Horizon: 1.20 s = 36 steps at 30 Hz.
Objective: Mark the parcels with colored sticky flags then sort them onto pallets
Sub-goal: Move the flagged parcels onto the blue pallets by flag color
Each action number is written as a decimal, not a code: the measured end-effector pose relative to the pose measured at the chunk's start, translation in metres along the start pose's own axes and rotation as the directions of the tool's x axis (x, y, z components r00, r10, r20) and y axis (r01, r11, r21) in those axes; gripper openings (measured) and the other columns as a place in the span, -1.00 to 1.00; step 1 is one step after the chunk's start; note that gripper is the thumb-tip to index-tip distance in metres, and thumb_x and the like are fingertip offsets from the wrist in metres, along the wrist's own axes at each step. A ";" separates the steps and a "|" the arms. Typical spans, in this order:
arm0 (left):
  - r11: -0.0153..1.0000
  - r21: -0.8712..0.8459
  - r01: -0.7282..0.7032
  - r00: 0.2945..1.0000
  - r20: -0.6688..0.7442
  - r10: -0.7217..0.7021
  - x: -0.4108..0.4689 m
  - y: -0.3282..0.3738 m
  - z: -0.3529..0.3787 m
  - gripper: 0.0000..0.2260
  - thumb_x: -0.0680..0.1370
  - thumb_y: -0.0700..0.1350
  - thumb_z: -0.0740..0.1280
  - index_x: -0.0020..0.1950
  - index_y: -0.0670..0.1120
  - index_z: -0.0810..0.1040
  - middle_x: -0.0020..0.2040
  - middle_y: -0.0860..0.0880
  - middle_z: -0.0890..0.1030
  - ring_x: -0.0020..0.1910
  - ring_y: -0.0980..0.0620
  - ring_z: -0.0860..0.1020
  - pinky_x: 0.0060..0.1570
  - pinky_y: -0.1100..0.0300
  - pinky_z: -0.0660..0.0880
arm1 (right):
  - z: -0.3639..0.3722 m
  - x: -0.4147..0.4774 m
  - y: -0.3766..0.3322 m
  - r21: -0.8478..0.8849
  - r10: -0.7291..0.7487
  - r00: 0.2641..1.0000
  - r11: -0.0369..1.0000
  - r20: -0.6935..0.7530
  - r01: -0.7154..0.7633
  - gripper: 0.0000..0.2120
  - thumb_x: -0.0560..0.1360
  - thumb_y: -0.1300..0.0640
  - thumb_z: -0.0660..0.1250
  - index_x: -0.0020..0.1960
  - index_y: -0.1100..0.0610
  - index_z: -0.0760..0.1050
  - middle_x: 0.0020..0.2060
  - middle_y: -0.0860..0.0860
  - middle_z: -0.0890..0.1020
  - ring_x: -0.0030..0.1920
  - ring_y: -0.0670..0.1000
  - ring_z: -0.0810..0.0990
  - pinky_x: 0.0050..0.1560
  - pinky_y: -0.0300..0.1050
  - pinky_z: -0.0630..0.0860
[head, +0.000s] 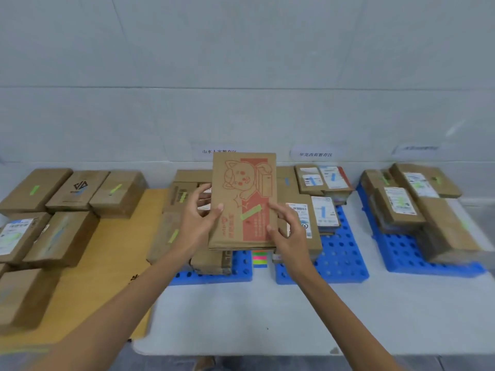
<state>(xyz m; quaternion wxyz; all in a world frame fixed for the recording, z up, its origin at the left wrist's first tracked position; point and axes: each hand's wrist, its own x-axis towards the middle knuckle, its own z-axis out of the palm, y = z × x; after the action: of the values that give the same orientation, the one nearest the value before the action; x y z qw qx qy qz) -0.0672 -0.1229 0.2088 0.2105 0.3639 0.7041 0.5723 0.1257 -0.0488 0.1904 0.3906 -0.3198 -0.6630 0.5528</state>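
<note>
Above the leftmost blue pallet (214, 274) I hold a printed cardboard parcel (242, 202) bearing a green sticky flag (251, 212); my left hand (199, 223) grips its left edge, fingers curled; my right hand (286, 231) grips its lower right edge; the flag pad (259, 259) lies on the surface (254, 317) below.

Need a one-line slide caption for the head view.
Both hands hold a green-flagged cartoon-print parcel above blue pallets stacked with flagged boxes.

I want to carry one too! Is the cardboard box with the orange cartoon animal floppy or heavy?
Probably stiff: the cartoon box keeps flat faces and straight edges. Likely light, since the left hand and right hand touch it with fingertips only.
</note>
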 end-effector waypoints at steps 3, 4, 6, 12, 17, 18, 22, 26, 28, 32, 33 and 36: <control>0.999 -0.039 -0.019 1.000 0.014 0.020 -0.005 0.007 0.030 -0.57 0.49 -0.16 0.41 0.31 0.08 0.40 0.20 0.00 0.50 0.15 0.13 0.50 -0.05 0.27 0.55 | -0.027 0.000 0.000 -0.077 -0.029 0.998 0.997 -0.049 0.025 -0.59 0.51 0.36 0.25 0.25 -0.04 0.46 0.28 -0.02 0.34 0.27 -0.24 0.34 0.09 -0.34 0.51; 0.999 -0.047 -0.023 1.000 0.020 0.024 -0.004 0.009 0.039 -0.57 0.48 -0.17 0.41 0.31 0.07 0.41 0.21 0.00 0.49 0.17 0.12 0.50 0.01 0.23 0.55 | -0.032 0.001 0.001 -0.082 -0.023 0.998 0.997 -0.060 0.018 -0.59 0.51 0.35 0.26 0.24 -0.04 0.46 0.28 -0.02 0.32 0.24 -0.28 0.34 0.07 -0.34 0.51; 0.998 -0.061 -0.025 0.999 0.029 0.027 0.000 0.013 0.054 -0.56 0.48 -0.17 0.41 0.32 0.04 0.42 0.22 0.00 0.48 0.18 0.14 0.49 0.06 0.23 0.53 | -0.042 0.004 0.003 -0.094 -0.010 0.997 0.996 -0.082 0.002 -0.61 0.52 0.31 0.27 0.23 -0.07 0.47 0.26 -0.03 0.30 0.24 -0.30 0.33 0.05 -0.34 0.52; 0.997 -0.043 -0.061 0.992 0.112 0.066 0.020 0.020 0.098 -0.53 0.47 -0.12 0.42 0.35 0.01 0.40 0.24 0.04 0.45 0.21 0.11 0.46 0.02 0.30 0.51 | -0.075 0.015 0.002 -0.124 0.027 0.984 0.991 -0.179 -0.050 -0.71 0.52 0.22 0.30 0.17 -0.08 0.52 0.25 -0.05 0.31 0.21 -0.17 0.41 -0.07 -0.35 0.55; 0.997 -0.045 -0.068 0.972 0.221 0.077 0.027 0.031 0.157 -0.54 0.46 -0.10 0.43 0.33 0.01 0.40 0.22 0.01 0.48 0.18 0.10 0.48 0.09 0.13 0.54 | -0.130 0.016 0.006 -0.173 0.008 0.966 0.983 -0.259 -0.055 -0.74 0.52 0.25 0.30 0.11 -0.04 0.55 0.22 -0.01 0.34 0.17 -0.32 0.39 -0.05 -0.41 0.50; 0.996 -0.041 -0.074 0.967 0.243 0.082 0.027 0.034 0.172 -0.54 0.46 -0.08 0.43 0.32 0.04 0.40 0.22 0.02 0.47 0.18 0.11 0.48 0.08 0.13 0.53 | -0.145 0.015 0.007 -0.184 0.007 0.963 0.981 -0.271 -0.059 -0.74 0.52 0.26 0.30 0.11 -0.04 0.55 0.22 -0.01 0.34 0.17 -0.36 0.37 -0.04 -0.44 0.48; 1.000 -0.007 -0.030 0.948 0.316 0.030 0.025 0.049 0.240 -0.54 0.46 -0.06 0.43 0.33 0.05 0.38 0.18 0.03 0.48 0.12 0.15 0.48 -0.05 0.23 0.53 | -0.214 0.016 0.017 -0.188 0.041 0.951 0.977 -0.307 -0.103 -0.75 0.51 0.25 0.32 0.08 -0.05 0.55 0.19 -0.01 0.36 0.20 -0.34 0.34 -0.07 -0.49 0.45; 0.999 0.037 0.003 0.943 0.332 -0.015 0.014 0.059 0.318 -0.51 0.46 -0.03 0.42 0.36 0.01 0.38 0.15 0.00 0.50 0.08 0.11 0.50 -0.07 0.26 0.48 | -0.295 0.023 0.032 -0.221 0.096 0.940 0.960 -0.327 -0.175 -0.75 0.49 0.22 0.34 0.06 -0.10 0.54 0.15 0.01 0.39 0.12 -0.11 0.40 -0.06 -0.47 0.42; 0.999 0.050 -0.010 0.943 0.332 -0.007 0.006 0.066 0.357 -0.52 0.48 -0.04 0.41 0.37 -0.01 0.38 0.15 0.00 0.50 0.05 0.14 0.49 -0.11 0.35 0.45 | -0.338 0.028 0.039 -0.214 0.098 0.943 0.962 -0.317 -0.171 -0.76 0.48 0.26 0.34 0.07 -0.02 0.55 0.13 0.02 0.41 0.00 -0.19 0.41 -0.11 -0.49 0.41; 0.998 0.031 0.047 0.945 0.321 -0.055 -0.010 0.082 0.428 -0.51 0.49 -0.06 0.39 0.40 -0.05 0.38 0.18 -0.07 0.48 0.05 0.12 0.51 -0.15 0.41 0.47 | -0.418 0.036 0.048 -0.215 0.113 0.958 0.961 -0.263 -0.172 -0.74 0.48 0.29 0.31 0.11 0.04 0.55 0.15 0.09 0.44 0.05 -0.19 0.44 -0.15 -0.48 0.44; 0.997 0.035 0.068 0.946 0.316 -0.076 -0.013 0.086 0.444 -0.50 0.50 -0.06 0.39 0.41 -0.05 0.36 0.20 -0.07 0.47 0.09 0.08 0.51 -0.10 0.35 0.50 | -0.436 0.037 0.051 -0.204 0.127 0.959 0.962 -0.252 -0.181 -0.74 0.49 0.29 0.31 0.12 0.04 0.54 0.16 0.08 0.44 0.10 -0.17 0.44 -0.14 -0.48 0.45; 0.990 0.028 0.135 0.954 0.267 -0.137 -0.013 0.099 0.484 -0.52 0.50 -0.09 0.38 0.40 -0.07 0.36 0.24 -0.06 0.49 0.16 0.06 0.49 0.05 0.18 0.50 | -0.481 0.048 0.056 -0.150 0.172 0.967 0.968 -0.188 -0.201 -0.74 0.51 0.24 0.29 0.13 -0.03 0.53 0.17 -0.02 0.47 0.20 -0.06 0.45 0.06 -0.25 0.52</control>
<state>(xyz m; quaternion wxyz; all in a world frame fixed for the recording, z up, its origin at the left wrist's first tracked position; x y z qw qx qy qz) 0.3135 0.1909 0.1780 0.3411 0.3898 0.6952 0.4985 0.5209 0.2357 0.1832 0.3646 -0.4594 -0.6377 0.4994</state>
